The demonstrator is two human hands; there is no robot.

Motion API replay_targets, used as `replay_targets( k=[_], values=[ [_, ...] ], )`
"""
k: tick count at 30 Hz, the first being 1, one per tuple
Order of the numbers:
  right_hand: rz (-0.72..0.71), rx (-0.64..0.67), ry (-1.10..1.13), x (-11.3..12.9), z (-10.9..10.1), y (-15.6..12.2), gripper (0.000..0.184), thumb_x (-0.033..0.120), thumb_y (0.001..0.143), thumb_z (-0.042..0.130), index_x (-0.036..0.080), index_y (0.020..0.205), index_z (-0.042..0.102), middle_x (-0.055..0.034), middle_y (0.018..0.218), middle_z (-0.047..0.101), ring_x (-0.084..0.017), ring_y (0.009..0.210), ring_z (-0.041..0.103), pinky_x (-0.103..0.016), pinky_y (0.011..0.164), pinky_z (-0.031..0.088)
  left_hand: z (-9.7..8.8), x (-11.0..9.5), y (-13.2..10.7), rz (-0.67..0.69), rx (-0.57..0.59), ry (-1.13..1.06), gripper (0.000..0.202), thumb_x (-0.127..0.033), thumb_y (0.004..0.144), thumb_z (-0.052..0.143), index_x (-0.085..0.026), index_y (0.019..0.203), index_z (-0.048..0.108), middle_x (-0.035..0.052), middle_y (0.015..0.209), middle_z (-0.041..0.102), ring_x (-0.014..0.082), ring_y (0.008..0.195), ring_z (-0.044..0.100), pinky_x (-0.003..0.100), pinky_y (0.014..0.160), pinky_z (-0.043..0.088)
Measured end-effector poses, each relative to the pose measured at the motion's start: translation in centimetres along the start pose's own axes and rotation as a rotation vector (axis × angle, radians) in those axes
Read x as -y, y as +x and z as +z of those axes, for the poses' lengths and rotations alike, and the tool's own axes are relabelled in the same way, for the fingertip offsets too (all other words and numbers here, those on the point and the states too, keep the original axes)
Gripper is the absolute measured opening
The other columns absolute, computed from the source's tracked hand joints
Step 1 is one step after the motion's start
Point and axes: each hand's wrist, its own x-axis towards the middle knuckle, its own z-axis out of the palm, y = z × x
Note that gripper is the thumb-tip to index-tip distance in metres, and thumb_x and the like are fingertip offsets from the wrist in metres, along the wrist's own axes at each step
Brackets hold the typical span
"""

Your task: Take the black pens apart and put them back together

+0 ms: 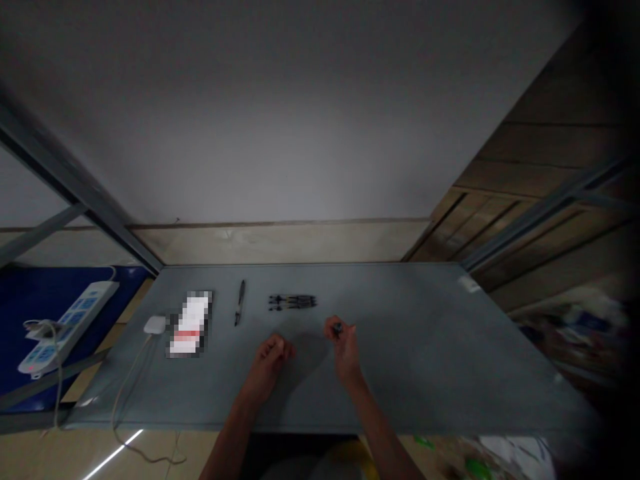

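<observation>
My right hand (345, 347) is closed above the grey table (420, 360). Between its fingers shows the dark end of a pen (338, 329), seen nearly end-on, with most of its length hidden. To the left, my left hand (269, 363) is curled low over the tabletop; whatever its fingers may hold is hidden. Beyond both hands several black pens (293, 303) lie side by side, pointing left to right. Farther left a single black and grey pen (240, 303) lies apart from them, pointing away from me.
A phone with a blurred screen (191, 323) lies on the table's left, beside a white charger (155, 325) on a cable. A white power strip (67, 327) rests on a blue surface at left. Metal posts (85, 180) and a wall (300, 133) border the table.
</observation>
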Motion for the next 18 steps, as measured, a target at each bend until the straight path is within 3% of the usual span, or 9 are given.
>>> replay_targets(
  k=[4, 8, 11, 14, 18],
  values=[
    [-0.038, -0.093, 0.341, 2.4, 0.7, 0.4, 0.059, 0.074, 0.088, 0.036, 0.023, 0.059, 0.045, 0.0031, 0.060, 0.030, -0.016, 0.056, 0.031, -0.032, 0.056, 0.029, 0.2, 0.0, 0.2, -0.012, -0.033, -0.075, 0.040, -0.049, 0.084, 0.061, -0.021, 0.060, 0.047, -0.0038, 0.059, 0.041, 0.0147, 0.068, 0.051, 0.030, 0.077, 0.043],
    [0.163, -0.076, 0.650, 3.7, 1.3, 0.5, 0.061, 0.072, 0.090, 0.031, 0.022, 0.059, 0.045, 0.0045, 0.059, 0.028, -0.014, 0.053, 0.030, -0.029, 0.053, 0.031, 0.5, -0.4, 0.1, -0.015, 0.002, -0.067, 0.007, -0.025, 0.077, 0.063, -0.024, 0.081, 0.057, -0.0015, 0.075, 0.056, 0.0160, 0.076, 0.057, 0.030, 0.077, 0.045],
    [0.286, -0.072, 0.797, 2.9, 1.7, 0.0, 0.058, 0.069, 0.091, 0.036, 0.022, 0.059, 0.044, 0.0054, 0.059, 0.027, -0.013, 0.052, 0.029, -0.027, 0.051, 0.032, 0.6, -0.9, -0.1, 0.005, 0.061, 0.008, 0.019, -0.016, 0.071, 0.059, -0.025, 0.088, 0.062, 0.0013, 0.088, 0.063, 0.0172, 0.085, 0.060, 0.030, 0.080, 0.047],
    [0.359, -0.067, 0.886, 1.7, 2.2, -0.7, 0.056, 0.067, 0.092, 0.039, 0.021, 0.060, 0.044, 0.0056, 0.059, 0.027, -0.012, 0.052, 0.031, -0.026, 0.052, 0.035, 0.6, -0.9, -0.2, -0.002, 0.066, 0.117, 0.015, -0.026, 0.080, 0.057, -0.024, 0.089, 0.068, 0.0039, 0.096, 0.066, 0.0190, 0.091, 0.061, 0.031, 0.084, 0.048],
    [0.406, -0.046, 0.928, 1.0, 3.0, -1.3, 0.054, 0.063, 0.093, 0.040, 0.021, 0.060, 0.044, 0.0054, 0.059, 0.029, -0.012, 0.053, 0.032, -0.026, 0.054, 0.037, 0.4, -0.1, -0.2, 0.015, 0.070, 0.364, 0.026, -0.044, 0.085, 0.058, -0.025, 0.097, 0.071, 0.0055, 0.096, 0.070, 0.0214, 0.092, 0.063, 0.034, 0.087, 0.049]
  ],
)
